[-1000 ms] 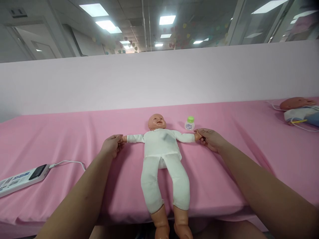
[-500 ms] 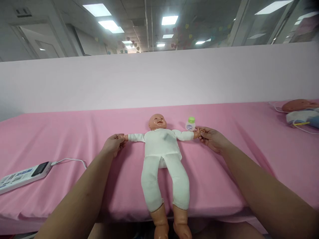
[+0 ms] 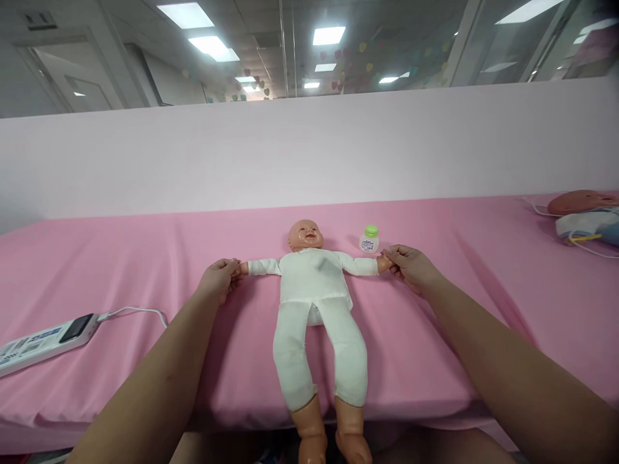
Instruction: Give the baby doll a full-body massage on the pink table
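A baby doll [image 3: 316,277] with a white cloth body lies on its back, its arms stretched out sideways and its feet hanging over the front edge of the bed. My left hand [image 3: 220,279] is closed around the doll's hand on the left side. On the other side, my right hand [image 3: 411,267] pinches the doll's other hand between thumb and fingers. Just beyond that hand stands a small clear bottle [image 3: 369,240] with a green cap and a printed label.
Pink sheeting [image 3: 145,258] covers the surface, with a low white wall [image 3: 309,154] behind it. At the left lies a white power strip [image 3: 48,341] with a cable. A second doll [image 3: 583,203] with white tubing lies at the far right.
My right hand has shifted its fingers slightly on the doll's hand, which has turned a little. My left hand keeps its hold, and the doll's body stays in place.
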Demonstrator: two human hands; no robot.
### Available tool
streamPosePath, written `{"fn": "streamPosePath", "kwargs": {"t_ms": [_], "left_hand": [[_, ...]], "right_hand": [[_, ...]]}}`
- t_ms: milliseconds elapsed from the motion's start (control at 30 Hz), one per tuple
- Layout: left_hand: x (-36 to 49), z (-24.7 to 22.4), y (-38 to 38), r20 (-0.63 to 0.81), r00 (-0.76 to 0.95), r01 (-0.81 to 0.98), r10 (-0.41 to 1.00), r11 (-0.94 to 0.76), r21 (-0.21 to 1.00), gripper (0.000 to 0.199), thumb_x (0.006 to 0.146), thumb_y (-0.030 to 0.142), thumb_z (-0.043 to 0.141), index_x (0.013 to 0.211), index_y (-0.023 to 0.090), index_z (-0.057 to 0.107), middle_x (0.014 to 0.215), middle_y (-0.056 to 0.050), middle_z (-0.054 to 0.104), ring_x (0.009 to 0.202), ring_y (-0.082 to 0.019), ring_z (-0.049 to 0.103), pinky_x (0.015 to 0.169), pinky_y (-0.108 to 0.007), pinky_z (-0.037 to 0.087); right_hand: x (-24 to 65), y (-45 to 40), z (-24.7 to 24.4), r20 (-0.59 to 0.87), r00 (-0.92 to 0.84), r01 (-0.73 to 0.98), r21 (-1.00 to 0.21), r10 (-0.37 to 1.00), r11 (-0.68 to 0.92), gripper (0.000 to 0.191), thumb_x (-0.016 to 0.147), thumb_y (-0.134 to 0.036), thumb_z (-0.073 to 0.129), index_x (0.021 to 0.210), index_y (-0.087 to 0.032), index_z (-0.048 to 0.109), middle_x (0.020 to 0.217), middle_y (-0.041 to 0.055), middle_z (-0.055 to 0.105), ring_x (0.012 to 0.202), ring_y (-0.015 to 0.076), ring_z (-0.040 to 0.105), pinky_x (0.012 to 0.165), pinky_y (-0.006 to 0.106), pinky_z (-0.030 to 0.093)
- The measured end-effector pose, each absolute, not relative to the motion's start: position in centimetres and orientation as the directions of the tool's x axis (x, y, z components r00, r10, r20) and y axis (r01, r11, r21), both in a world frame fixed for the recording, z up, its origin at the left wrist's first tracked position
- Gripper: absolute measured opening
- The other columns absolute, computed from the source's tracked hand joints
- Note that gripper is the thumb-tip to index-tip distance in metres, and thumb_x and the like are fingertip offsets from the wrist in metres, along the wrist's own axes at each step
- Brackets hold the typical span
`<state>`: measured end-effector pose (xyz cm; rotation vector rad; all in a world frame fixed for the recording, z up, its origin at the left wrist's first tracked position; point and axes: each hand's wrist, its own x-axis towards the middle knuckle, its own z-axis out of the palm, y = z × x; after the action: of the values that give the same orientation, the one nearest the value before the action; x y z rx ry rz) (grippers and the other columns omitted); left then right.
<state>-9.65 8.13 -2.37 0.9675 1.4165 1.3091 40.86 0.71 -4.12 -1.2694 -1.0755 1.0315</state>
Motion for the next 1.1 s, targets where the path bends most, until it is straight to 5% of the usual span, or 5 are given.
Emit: {"fn": "streamPosePath", "kwargs": {"t_ms": [267,533,800,967,1100], "left_hand": [[-9.4,-1.6,7.9,-0.191,-0.266,-0.074,0.945,0.177,0.981,0.024,0.082,0.009,0.072,0.105,0.012,0.073,0.086,-0.012,0.075,0.068,-0.017,0.071,0.068,-0.03,0.062],[-9.9,-1.8,7.7,-0.168,-0.175,-0.099,0.97,0.153,0.983,0.036,0.075,0.009,0.082,0.109,0.012,0.072,0.089,-0.01,0.076,0.072,-0.016,0.072,0.071,-0.026,0.062],[-9.8,-1.5,7.6,-0.157,-0.176,-0.074,0.972,0.146,0.987,0.03,0.071,0.017,0.086,0.098,0.013,0.075,0.08,-0.007,0.073,0.065,-0.014,0.067,0.063,-0.023,0.059],[-9.6,-1.3,7.6,-0.172,-0.241,-0.077,0.955,0.158,0.984,0.013,0.083,0.02,0.076,0.094,0.013,0.076,0.077,-0.006,0.072,0.06,-0.014,0.066,0.059,-0.025,0.058],[-9.5,-1.3,7.9,-0.2,-0.274,-0.145,0.941,0.165,0.976,0.014,0.092,0.016,0.062,0.098,0.011,0.074,0.077,-0.008,0.072,0.058,-0.015,0.067,0.06,-0.027,0.06]], "right_hand": [[40.9,1.2,-4.4,0.002,0.251,-0.101,-0.994,0.968,0.029,0.046,0.077,-0.057,0.087,0.106,-0.022,0.079,0.089,0.004,0.068,0.068,0.0127,0.052,0.06,0.026,0.048],[40.8,-0.1,-3.4,-0.015,-0.031,-0.242,-0.97,0.999,-0.022,0.042,0.078,-0.034,0.09,0.118,-0.027,0.077,0.121,0.0068,0.069,0.098,0.0183,0.063,0.083,0.028,0.057],[40.4,-0.2,-2.9,-0.005,0.002,-0.121,-0.993,1.0,-0.004,0.036,0.068,-0.041,0.096,0.092,-0.021,0.077,0.079,0.001,0.061,0.069,0.0134,0.051,0.063,0.027,0.045],[40.8,0.5,-3.9,-0.014,0.096,-0.08,-0.997,0.995,-0.007,0.045,0.077,-0.058,0.087,0.094,-0.018,0.078,0.075,0.0015,0.059,0.065,0.0129,0.046,0.059,0.028,0.041],[41.3,1.3,-4.8,-0.037,0.231,-0.094,-0.995,0.972,-0.015,0.033,0.085,-0.051,0.08,0.093,-0.019,0.078,0.081,0.0048,0.063,0.066,0.0145,0.049,0.055,0.027,0.043]]}}
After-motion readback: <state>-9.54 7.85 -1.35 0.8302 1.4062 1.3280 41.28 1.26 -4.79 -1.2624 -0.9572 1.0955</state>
